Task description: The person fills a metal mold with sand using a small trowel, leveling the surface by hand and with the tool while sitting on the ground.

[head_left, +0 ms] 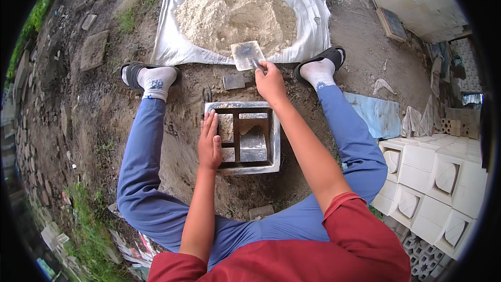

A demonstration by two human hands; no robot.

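A square metal block mould (275,166) lies on the ground between my legs, with inner metal pieces and some pale powdery material in its left compartments. My left hand (210,141) rests on the mould's left rim, fingers stretched out and holding nothing. Beyond the mould, my right hand (271,81) is closed round the handle of a flat, square-bladed trowel (247,54). The blade is dusted with pale material and reaches the near edge of a white sack sheet (166,47). On that sheet sits a heap of pale sandy mix (235,15).
A small flat metal tool (234,82) lies on the soil between mould and sheet. My sandalled feet flank the sheet. Stacked pale blocks (428,177) stand at the right, near a light blue sheet (371,115). Stones and grass (88,230) line the left.
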